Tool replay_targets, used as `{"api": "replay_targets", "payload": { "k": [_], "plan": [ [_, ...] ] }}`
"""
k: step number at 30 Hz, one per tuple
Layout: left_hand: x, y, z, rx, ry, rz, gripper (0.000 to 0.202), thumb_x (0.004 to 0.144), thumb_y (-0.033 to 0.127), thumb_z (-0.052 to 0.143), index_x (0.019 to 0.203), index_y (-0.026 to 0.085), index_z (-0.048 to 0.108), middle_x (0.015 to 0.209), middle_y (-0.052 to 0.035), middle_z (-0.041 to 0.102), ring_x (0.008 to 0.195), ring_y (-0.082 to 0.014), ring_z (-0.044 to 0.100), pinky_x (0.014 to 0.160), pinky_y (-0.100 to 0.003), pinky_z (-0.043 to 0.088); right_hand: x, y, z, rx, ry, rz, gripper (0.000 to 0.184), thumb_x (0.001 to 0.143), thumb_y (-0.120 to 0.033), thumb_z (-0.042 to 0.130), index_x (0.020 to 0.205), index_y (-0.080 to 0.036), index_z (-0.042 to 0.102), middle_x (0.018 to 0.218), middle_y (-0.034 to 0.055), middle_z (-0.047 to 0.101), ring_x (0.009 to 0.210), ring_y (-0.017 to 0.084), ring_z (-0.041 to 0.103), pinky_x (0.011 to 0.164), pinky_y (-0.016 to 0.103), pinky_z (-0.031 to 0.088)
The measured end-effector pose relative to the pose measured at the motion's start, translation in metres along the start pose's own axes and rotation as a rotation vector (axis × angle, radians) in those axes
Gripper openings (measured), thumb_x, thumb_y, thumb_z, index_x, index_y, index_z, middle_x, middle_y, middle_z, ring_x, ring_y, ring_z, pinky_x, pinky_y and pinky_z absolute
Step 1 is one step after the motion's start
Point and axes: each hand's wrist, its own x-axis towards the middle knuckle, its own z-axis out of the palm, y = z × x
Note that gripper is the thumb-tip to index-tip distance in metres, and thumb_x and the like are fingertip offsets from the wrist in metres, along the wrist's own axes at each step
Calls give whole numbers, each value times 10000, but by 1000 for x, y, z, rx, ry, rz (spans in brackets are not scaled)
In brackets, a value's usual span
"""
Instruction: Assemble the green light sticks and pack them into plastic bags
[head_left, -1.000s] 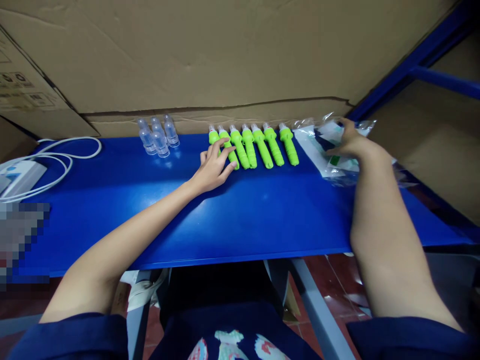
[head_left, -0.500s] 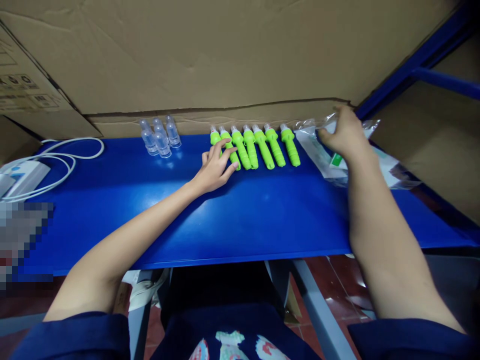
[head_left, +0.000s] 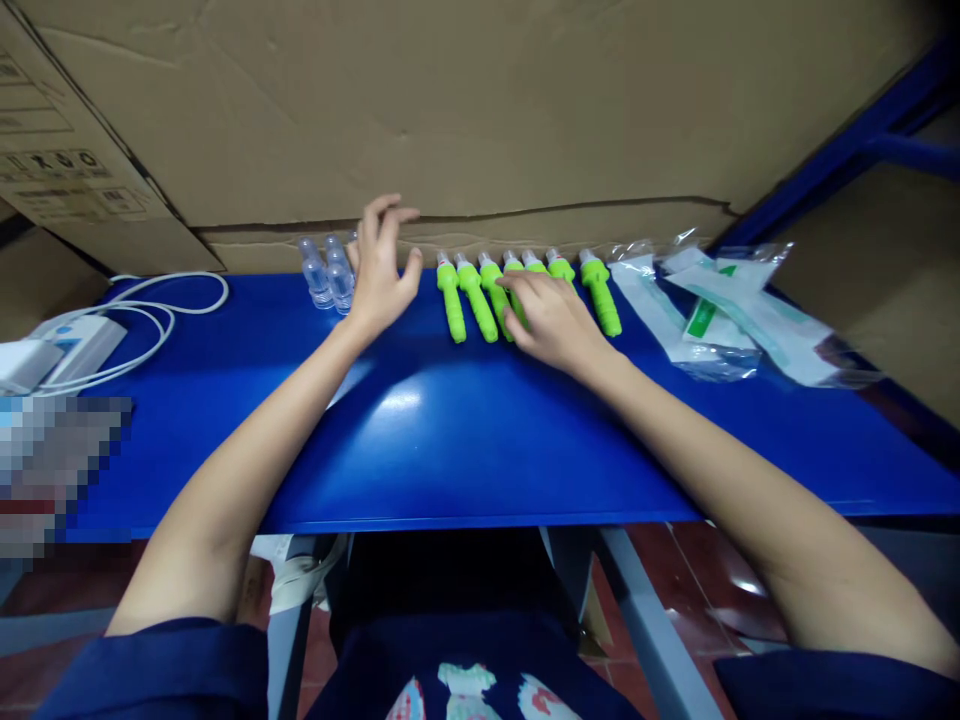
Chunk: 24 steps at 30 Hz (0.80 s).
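Left hand (head_left: 381, 278), grip loose and fingers spread, had gone from the row of green pens (head_left: 478, 300) to the clear tubes (head_left: 316, 280) left of it; the right hand (head_left: 559, 318) had left the packets (head_left: 739, 308) right of the row and lay over its middle, whether grasping I could not tell. A sideways brush there could have rolled pens out of line
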Motion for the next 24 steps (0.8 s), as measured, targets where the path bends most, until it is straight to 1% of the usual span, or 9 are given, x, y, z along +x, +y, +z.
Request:
{"api": "replay_targets", "payload": {
  "k": [3,5,7,9,12,16,19,22,24],
  "plan": [
    [14,-1,-34,71,46,-75,364,1022,478,544,1371,375,541,1604,-8,503,1546,-272,348,1274,-527,324,1,-13,4,-20,8,-70,477,1003,-190,384,1392,-50,622,1416,244,675,1339,362,628,1071,515,512],
    [22,-1,-55,126,50,-143,337,1028,401,536,1352,308,532,1558,19,542,1482,-209,398,1272,-478,343,10,-21,2,-23,15,-70,463,1019,-196,381,1387,-57,624,1370,242,694,1303,357,646,1055,496,518],
    [28,-3,-72,151,41,-204,348,1009,325,554,1353,273,544,1556,37,551,1442,-160,445,1255,-408,370,27,-27,0,-13,2,-16,438,1030,-220,403,1371,-61,626,1338,245,700,1257,360,666,1035,490,528],
    [33,-6,-83,190,38,-236,360,1016,333,535,1373,292,554,1564,98,561,1421,-134,471,1230,-350,399,48,-32,0,5,-69,81,405,1032,-231,428,1333,-63,641,1309,241,708,1175,359,700,981,475,552],
    [38,-7,-95,202,37,-235,366,1013,326,488,1365,297,585,1522,145,610,1387,-104,518,1191,-277,444,82,-42,5,19,-174,182,376,1030,-162,402,1260,-56,679,1202,237,742,1170,352,710,1002,460,546],
    [42,1,-110,116,66,-169,315,966,239,526,1254,280,647,1395,102,704,1321,-61,602,1193,-200,454,110,-61,13,1,-243,292,391,1046,-169,452,1333,-8,662,1294,286,704,1260,395,692,1017,463,554],
    [43,10,-123,1,14,-146,224,961,232,581,1143,291,698,1313,83,752,1257,-84,666,1141,-224,512,120,-73,18,-22,-283,386,432,1034,-170,528,1395,44,630,1361,316,667,1305,409,673,1050,477,549],
    [43,19,-135,-116,15,-128,274,957,138,565,1169,178,735,1221,3,792,1199,-143,720,1096,-295,550,125,-78,22,-15,-269,434,439,997,-88,540,1398,69,629,1392,327,647,1313,403,669,1064,499,546],
    [42,24,-141,-133,-2,-126,324,974,126,558,1254,111,721,1231,-36,791,1190,-158,728,1065,-298,553,126,-78,24,-5,-255,437,429,974,-48,543,1373,72,650,1386,328,651,1301,404,675,1063,513,548]
  ]
}}
